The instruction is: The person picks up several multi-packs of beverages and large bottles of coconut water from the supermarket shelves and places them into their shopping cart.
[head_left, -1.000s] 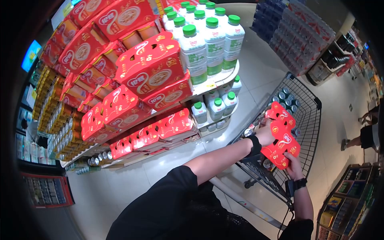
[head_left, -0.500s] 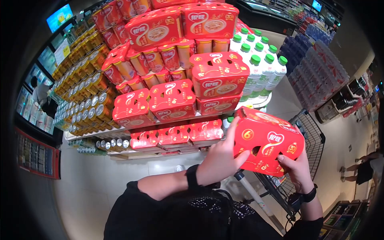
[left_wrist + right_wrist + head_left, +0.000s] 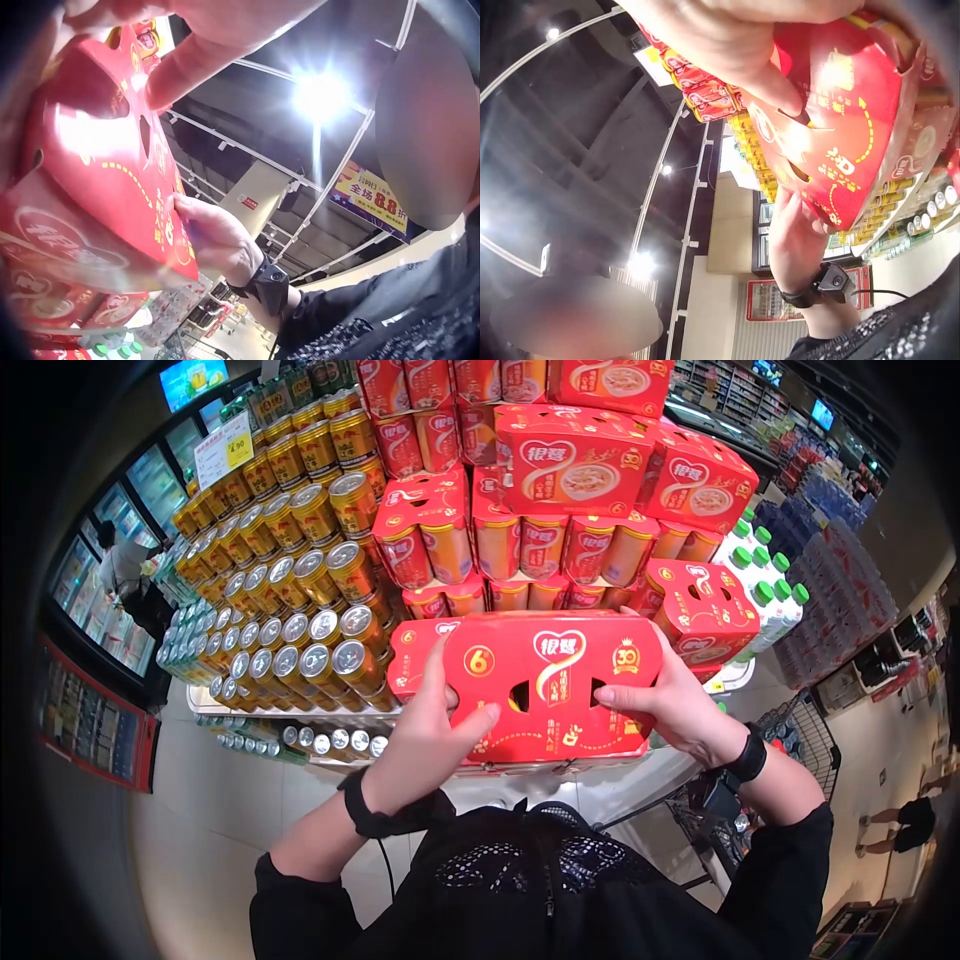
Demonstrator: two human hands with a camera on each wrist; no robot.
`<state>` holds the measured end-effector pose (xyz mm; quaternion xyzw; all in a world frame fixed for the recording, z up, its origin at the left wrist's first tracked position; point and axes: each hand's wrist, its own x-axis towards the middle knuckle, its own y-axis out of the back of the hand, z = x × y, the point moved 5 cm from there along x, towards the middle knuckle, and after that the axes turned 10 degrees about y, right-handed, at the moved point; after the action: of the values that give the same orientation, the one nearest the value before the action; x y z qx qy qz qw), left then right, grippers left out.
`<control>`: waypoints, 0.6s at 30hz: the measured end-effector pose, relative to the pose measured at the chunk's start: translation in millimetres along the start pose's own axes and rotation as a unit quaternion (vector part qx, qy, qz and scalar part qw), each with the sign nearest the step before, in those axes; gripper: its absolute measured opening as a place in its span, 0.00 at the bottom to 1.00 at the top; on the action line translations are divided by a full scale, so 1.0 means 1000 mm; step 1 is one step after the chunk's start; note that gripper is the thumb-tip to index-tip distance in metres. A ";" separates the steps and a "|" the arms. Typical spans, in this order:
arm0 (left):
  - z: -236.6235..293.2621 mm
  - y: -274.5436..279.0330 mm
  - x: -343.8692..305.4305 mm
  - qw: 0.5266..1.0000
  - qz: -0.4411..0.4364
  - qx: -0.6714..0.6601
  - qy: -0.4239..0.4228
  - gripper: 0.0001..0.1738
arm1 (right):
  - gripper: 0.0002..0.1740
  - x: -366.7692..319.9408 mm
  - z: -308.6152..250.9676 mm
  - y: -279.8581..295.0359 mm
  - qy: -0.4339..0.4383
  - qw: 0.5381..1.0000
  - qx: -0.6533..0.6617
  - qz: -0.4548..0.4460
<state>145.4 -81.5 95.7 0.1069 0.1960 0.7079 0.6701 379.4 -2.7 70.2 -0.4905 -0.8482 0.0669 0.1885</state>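
In the head view a red six-pack carton of cans [image 3: 560, 660], its top face toward me, is held in front of my chest. My left hand [image 3: 425, 740] grips its left end, thumb over the top face. At the opposite end my right hand [image 3: 680, 700] holds on, with its thumb beside one of the cut-out holes. Behind the carton stand matching red packs [image 3: 705, 610] on the display, partly covered by it. The left wrist view shows the carton's printed top [image 3: 112, 202] close up. From the right wrist, the carton [image 3: 855, 135] appears between both hands.
Rows of gold cans [image 3: 300, 575] are stacked left of the red packs. Green-capped bottles [image 3: 765, 595] stand on the right. A shopping cart [image 3: 810, 735] is at my right side. Another person [image 3: 130, 575] is by the fridges at far left.
Both hands have brought the red carton up from over the cart, leftward to the front of the display. My left hand has shifted to the carton's left end. The view has turned left.
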 end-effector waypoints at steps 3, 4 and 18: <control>-0.002 0.027 0.037 0.995 -0.063 -0.082 -0.004 0.40 | 0.44 0.049 0.011 -0.009 -0.042 0.999 0.020 -0.024; 0.013 0.030 0.041 0.982 -0.099 -0.157 0.030 0.39 | 0.40 0.061 0.014 -0.011 -0.078 0.997 0.025 0.004; -0.041 0.067 0.127 0.979 -0.163 -0.055 0.113 0.29 | 0.27 0.113 0.055 0.016 -0.170 0.984 0.026 -0.036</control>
<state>57.6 36.7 72.7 -0.0436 0.2458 0.6067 0.7547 320.4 106.1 43.7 -0.4358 -0.8831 0.1644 0.0563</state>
